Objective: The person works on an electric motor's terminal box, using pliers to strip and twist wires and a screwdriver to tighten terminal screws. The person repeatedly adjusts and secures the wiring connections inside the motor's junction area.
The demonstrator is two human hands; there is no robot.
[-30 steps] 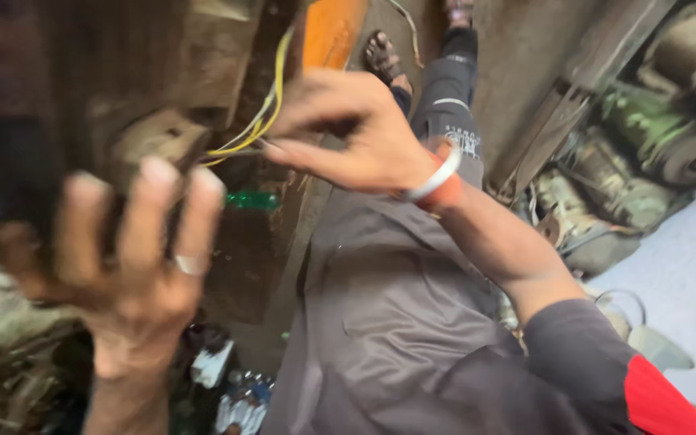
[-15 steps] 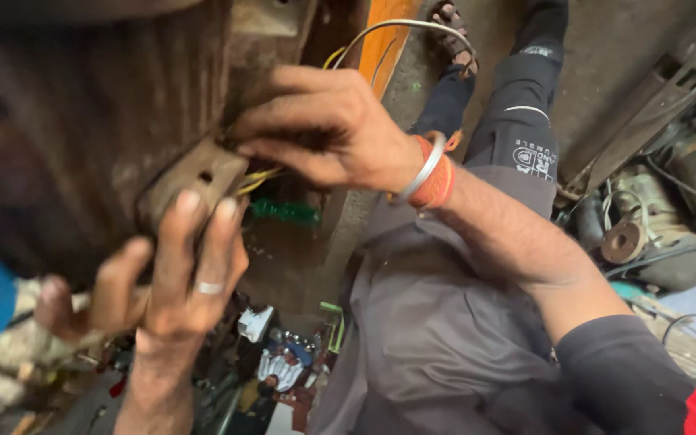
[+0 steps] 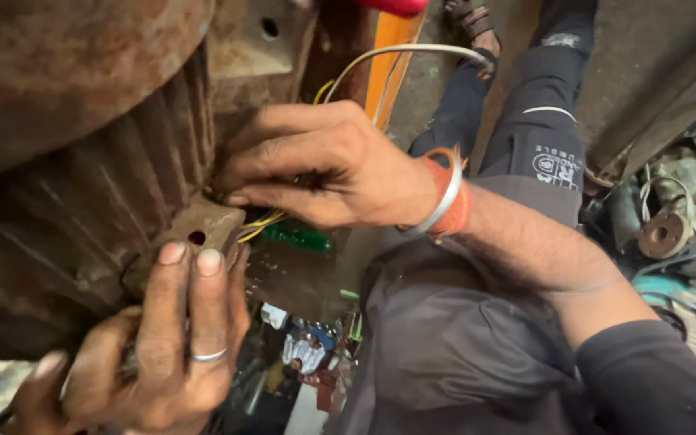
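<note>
Workshop clutter lay below a rusty, ribbed motor housing (image 3: 66, 153). At its terminal box (image 3: 203, 234), centre-left, the right hand (image 3: 324, 165) pinched yellow wires (image 3: 261, 225). At seven o'clock, the left hand (image 3: 175, 346) pressed flat, fingers extended, against the box.

The left hand (image 3: 175, 354) wears a thin silver-coloured ring (image 3: 209, 355) on one finger, and its fingers and nails are smeared with dark grime. The right hand (image 3: 328, 165) is also grimy; at its wrist sit a slim silver metal bangle (image 3: 445, 197) and a band of orange-red thread (image 3: 459, 211) just beside it. Higher up, the right forearm ends in a pushed-up dark charcoal sleeve (image 3: 646, 379) with a red patch at its edge. Grey trousers (image 3: 453, 354) cover the lap.
</note>
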